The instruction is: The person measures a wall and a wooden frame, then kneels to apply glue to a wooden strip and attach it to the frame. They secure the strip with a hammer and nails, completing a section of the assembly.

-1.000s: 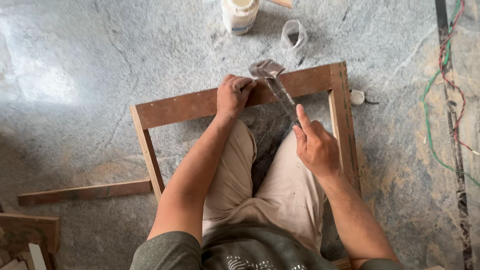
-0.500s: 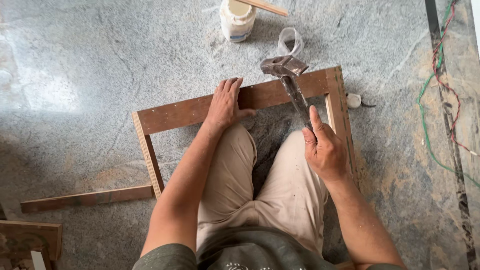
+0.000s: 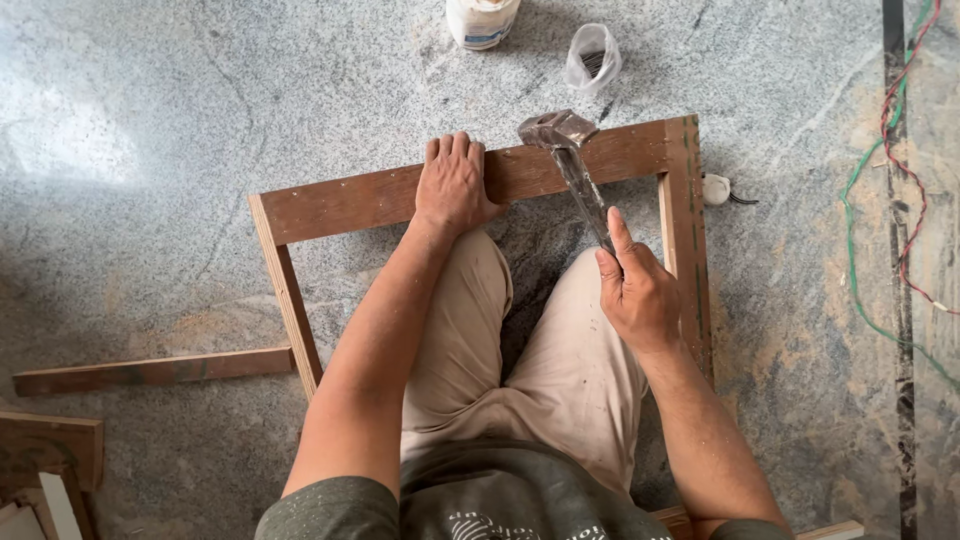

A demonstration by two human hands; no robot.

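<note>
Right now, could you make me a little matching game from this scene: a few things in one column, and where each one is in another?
Things:
1. hammer
2. left hand
3. small clear bag
4. loose wooden strip

Places:
A. flat on the top rail of the wooden frame
B. on the stone floor left of the frame
C. gripped in the right hand
D. on the floor beyond the frame, beside the white container

Pairs: 1-C, 2-A, 3-D, 4-B
</note>
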